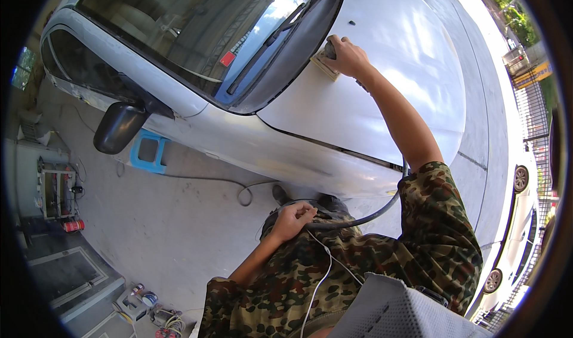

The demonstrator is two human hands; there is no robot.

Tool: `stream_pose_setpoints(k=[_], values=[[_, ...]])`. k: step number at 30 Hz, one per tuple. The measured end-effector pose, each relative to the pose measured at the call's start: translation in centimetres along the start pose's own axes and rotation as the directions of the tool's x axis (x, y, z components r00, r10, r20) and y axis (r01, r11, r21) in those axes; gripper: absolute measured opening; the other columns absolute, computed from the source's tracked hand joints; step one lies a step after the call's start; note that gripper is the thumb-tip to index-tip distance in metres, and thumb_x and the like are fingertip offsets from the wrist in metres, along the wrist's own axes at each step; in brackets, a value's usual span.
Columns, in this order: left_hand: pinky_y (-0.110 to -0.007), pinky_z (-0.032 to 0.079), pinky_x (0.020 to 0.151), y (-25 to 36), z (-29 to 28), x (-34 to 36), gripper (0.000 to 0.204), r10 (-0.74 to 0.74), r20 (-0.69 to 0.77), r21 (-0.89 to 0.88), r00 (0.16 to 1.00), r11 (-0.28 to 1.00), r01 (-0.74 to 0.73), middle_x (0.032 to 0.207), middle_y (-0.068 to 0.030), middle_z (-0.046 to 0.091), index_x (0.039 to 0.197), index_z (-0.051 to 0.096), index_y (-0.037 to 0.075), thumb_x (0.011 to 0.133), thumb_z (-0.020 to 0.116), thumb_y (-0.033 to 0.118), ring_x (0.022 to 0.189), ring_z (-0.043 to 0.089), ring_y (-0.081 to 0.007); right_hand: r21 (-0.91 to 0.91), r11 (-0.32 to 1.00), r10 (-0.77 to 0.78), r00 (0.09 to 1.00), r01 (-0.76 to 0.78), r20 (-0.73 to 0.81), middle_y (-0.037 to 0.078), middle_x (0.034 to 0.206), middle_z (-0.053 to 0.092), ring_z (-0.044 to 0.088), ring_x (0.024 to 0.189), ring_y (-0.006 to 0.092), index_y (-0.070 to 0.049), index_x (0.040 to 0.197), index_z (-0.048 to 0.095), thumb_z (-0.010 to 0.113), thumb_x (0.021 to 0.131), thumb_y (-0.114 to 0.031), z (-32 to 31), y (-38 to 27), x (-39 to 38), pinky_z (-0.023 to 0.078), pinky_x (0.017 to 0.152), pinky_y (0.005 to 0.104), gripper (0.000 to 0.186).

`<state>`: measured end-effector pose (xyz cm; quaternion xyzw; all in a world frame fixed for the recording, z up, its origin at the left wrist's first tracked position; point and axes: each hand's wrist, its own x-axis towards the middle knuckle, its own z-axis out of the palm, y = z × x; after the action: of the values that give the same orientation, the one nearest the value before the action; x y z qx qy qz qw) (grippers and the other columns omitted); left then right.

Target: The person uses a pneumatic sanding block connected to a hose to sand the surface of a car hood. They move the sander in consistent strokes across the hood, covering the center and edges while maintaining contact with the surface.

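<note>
My right hand [347, 56] grips a tan sanding block [323, 67] with a dark top, resting on the pale silver bonnet [418, 99] beside the windscreen's lower edge. Down at my waist, my left hand [295, 217] is closed around a dark grey hose [358, 221], which curves up toward the bonnet's side and behind my right arm. Thin white cords [328, 257] hang below my left hand over my camouflage clothing.
The car's windscreen [179, 28] and black mirror [119, 126] fill the upper left. A blue step stool [148, 151] stands on the floor beside a trailing cable. Tool racks [57, 189] and scattered equipment line the left. A white car [513, 236] is parked at the far right.
</note>
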<state>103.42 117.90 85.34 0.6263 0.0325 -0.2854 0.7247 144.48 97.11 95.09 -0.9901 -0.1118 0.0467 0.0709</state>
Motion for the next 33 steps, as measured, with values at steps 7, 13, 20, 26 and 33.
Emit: stream_pose_setpoints(k=[7, 13, 20, 26, 33], values=[[-0.022, 0.046, 0.066, 0.3, -0.1, 0.8, 0.024, -0.039, -0.024, -0.103, 0.999, 0.994, 0.036, 0.08, 0.0023, 0.066, 0.098, 0.07, -0.001, 0.101, 0.07, 0.023, 0.072, 0.056, -0.0029, -0.025, 0.997, 0.07, 0.997, -0.071, -0.043, 0.02, 0.119, 0.067, 0.071, 0.104, 0.0371, -0.013, 0.144, 0.051, 0.074, 0.088, -0.047, -0.5, 3.3, 5.9, 0.058, 0.087, 0.0462, 0.069], [-0.022, 0.041, 0.062, 0.8, -1.1, 1.5, 0.018, -0.065, -0.101, -0.13, 0.993, 0.99, 0.052, 0.077, 0.0049, 0.061, 0.098, 0.068, 0.001, 0.102, 0.067, 0.019, 0.069, 0.051, -0.0023, -0.033, 0.99, 0.134, 0.991, -0.135, -0.031, 0.021, 0.126, 0.066, 0.069, 0.113, 0.0377, -0.014, 0.142, 0.051, 0.073, 0.088, -0.05, 0.1, 4.1, 10.7, 0.056, 0.093, 0.0465, 0.069], [-0.022, 0.04, 0.062, 1.5, -2.1, 1.8, 0.019, -0.142, -0.169, -0.176, 0.975, 0.978, 0.112, 0.075, 0.0041, 0.06, 0.098, 0.068, 0.001, 0.102, 0.066, 0.019, 0.068, 0.051, -0.0026, -0.002, 0.965, 0.262, 0.959, -0.263, -0.109, 0.02, 0.128, 0.067, 0.067, 0.117, 0.0376, -0.014, 0.14, 0.053, 0.071, 0.088, -0.054, 0.4, 3.9, 15.1, 0.056, 0.095, 0.0466, 0.068], [-0.022, 0.039, 0.061, 1.9, -3.2, 2.0, 0.02, -0.157, -0.234, -0.183, 0.96, 0.976, 0.115, 0.073, 0.0046, 0.059, 0.098, 0.069, 0.001, 0.103, 0.065, 0.02, 0.066, 0.05, -0.0024, 0.014, 0.947, 0.322, 0.942, -0.322, -0.09, 0.021, 0.134, 0.064, 0.062, 0.127, 0.0373, -0.014, 0.143, 0.051, 0.071, 0.086, -0.053, 0.4, 5.0, 18.1, 0.054, 0.102, 0.046, 0.071], [-0.021, 0.038, 0.06, 2.9, -3.2, 2.2, 0.018, -0.164, -0.25, -0.187, 0.954, 0.975, 0.119, 0.073, 0.0037, 0.059, 0.097, 0.068, 0.001, 0.103, 0.063, 0.017, 0.065, 0.049, -0.0027, 0.031, 0.947, 0.322, 0.942, -0.321, -0.097, 0.021, 0.134, 0.064, 0.063, 0.124, 0.039, -0.011, 0.138, 0.055, 0.073, 0.084, -0.055, 0.2, 7.4, 19.3, 0.054, 0.101, 0.0466, 0.071]])
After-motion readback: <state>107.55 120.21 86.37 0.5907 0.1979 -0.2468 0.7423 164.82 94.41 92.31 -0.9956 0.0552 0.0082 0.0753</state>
